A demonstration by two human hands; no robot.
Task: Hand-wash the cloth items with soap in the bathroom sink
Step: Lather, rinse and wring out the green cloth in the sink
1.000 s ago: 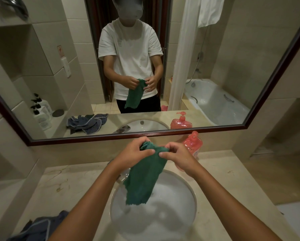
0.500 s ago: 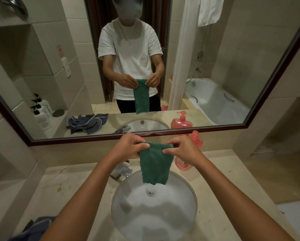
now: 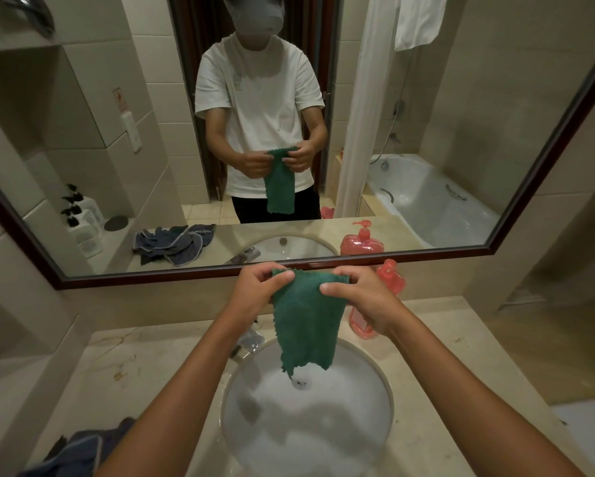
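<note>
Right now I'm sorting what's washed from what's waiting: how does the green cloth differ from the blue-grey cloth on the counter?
The green cloth hangs spread out above the sink, pinched at its top edge by the left hand and right hand; the blue-grey cloth lies crumpled on the counter, untouched. The green cloth is one plain colour; the blue-grey cloth has pale edging. Both are cloth items, neither in the suds.

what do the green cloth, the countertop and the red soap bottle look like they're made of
Green cloth: soft, nubby, matte textile, probably microfibre or terry; it hangs limp with a zigzag edge.
Countertop: polished beige stone, likely marble or an imitation; faint veins and a soft sheen.
Red soap bottle: translucent plastic with a pump top; light shows through its body.
</note>
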